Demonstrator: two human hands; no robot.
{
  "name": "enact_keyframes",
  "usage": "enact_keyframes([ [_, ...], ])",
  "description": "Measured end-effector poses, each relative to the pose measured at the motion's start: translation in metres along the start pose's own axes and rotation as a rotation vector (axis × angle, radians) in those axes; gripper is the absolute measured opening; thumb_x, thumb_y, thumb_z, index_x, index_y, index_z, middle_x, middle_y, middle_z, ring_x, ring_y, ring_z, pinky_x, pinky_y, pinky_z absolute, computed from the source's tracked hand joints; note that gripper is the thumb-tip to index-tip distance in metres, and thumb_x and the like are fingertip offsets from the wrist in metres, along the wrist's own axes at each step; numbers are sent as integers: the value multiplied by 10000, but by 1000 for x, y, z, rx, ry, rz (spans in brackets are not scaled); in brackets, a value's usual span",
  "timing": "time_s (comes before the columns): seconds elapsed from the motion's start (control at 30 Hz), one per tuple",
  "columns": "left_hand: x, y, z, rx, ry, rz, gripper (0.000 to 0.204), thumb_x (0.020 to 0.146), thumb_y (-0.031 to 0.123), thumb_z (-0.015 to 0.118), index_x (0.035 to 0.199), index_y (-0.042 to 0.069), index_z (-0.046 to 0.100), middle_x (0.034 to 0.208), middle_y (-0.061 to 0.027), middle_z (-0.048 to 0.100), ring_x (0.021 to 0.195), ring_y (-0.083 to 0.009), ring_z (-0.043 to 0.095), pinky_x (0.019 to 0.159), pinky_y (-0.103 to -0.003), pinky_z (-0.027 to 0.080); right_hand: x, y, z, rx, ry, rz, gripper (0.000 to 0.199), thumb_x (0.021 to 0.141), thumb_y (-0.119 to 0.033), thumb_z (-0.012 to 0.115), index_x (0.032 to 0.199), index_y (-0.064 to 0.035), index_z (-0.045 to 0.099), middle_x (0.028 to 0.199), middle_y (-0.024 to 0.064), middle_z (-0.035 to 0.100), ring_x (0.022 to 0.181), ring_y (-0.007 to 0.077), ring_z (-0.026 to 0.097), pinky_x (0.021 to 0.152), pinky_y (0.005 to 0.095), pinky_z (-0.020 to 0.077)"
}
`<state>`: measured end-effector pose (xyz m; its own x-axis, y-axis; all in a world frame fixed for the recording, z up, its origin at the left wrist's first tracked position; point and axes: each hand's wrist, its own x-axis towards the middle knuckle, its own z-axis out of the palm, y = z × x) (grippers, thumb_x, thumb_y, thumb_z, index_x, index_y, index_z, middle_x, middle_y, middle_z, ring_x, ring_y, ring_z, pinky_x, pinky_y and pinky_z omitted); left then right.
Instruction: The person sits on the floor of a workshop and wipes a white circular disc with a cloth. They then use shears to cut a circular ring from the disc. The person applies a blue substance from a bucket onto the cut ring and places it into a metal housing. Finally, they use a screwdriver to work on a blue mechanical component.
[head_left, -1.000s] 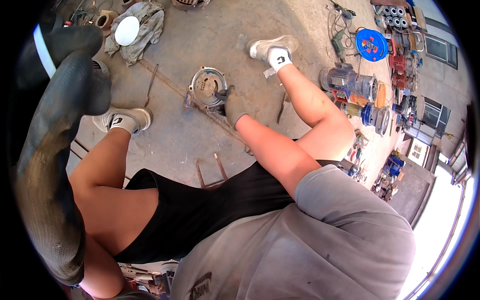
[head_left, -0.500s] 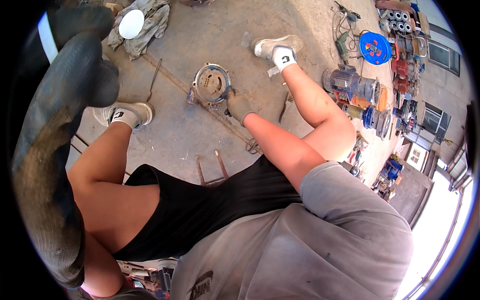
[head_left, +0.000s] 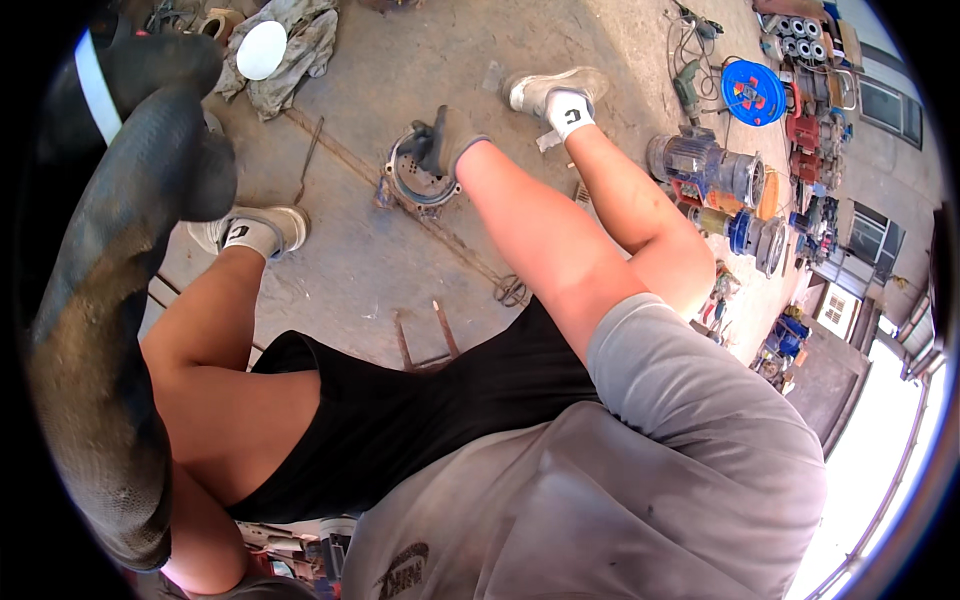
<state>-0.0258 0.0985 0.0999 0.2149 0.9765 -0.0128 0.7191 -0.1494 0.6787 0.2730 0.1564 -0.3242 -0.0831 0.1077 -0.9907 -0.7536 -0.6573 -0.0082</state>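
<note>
Gloved fingers of the right hand (head_left: 447, 145) rest on a round metal housing (head_left: 418, 180) that sits on the concrete floor (head_left: 400, 70) between the person's two feet; the glove is dark and bent over the housing's upper right rim, and whether it pinches the rim or only lies on it cannot be told. The left hand is out of sight.

One housing shows: a shallow grey ring with a pale rim, open at the top and dark and dirty inside. Two white shoes with white socks stand on the floor, one (head_left: 262, 229) to the left of the housing and one (head_left: 552, 91) beyond it to the right. One long black rubber tube (head_left: 100, 330) curves down the left edge, dusty along its lower half, with one white stripe near its top.

One white round lid (head_left: 262, 49) lies on one crumpled grey rag (head_left: 300, 45) at the far side of the floor. One thin metal rod (head_left: 309, 159) lies left of the housing. Well to the right stand one blue round cable reel (head_left: 752, 93) with a red mark at its hub, one hand drill (head_left: 688, 88) beside it, and two electric motors, one grey-blue (head_left: 705, 170) and one smaller blue (head_left: 755, 236).
</note>
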Motion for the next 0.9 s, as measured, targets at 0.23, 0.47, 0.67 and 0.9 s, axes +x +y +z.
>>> enact_keyframes([
  [0.23,5,-2,2,14,-4,15,329,1048,124,636,1353,27,713,1250,-119,712,1108,-210,689,989,-333,532,-30,1,-54,-732,67,-695,594,1130,-488,366,1029,-36,737,875,109,736,530,228,644,489,358,524],
  [0.47,10,1,3,40,-16,36,331,1048,122,636,1357,31,713,1259,-120,709,1113,-211,688,992,-334,533,1,0,-67,-590,99,-638,577,1129,-488,388,1009,-54,748,871,122,739,493,227,636,468,364,525],
  [0.67,10,1,2,57,-22,43,333,1047,121,637,1360,35,713,1266,-121,707,1117,-212,688,996,-334,533,8,13,-48,-777,217,-746,618,1124,-507,394,1093,3,743,900,199,746,615,317,696,588,428,578],
  [0.9,11,3,6,64,-30,53,336,1046,119,637,1363,39,714,1275,-122,705,1122,-213,687,1000,-334,533,-25,85,-60,-1695,-40,-1365,435,1069,-351,499,1232,8,683,1114,297,733,1080,456,699,968,544,530],
])
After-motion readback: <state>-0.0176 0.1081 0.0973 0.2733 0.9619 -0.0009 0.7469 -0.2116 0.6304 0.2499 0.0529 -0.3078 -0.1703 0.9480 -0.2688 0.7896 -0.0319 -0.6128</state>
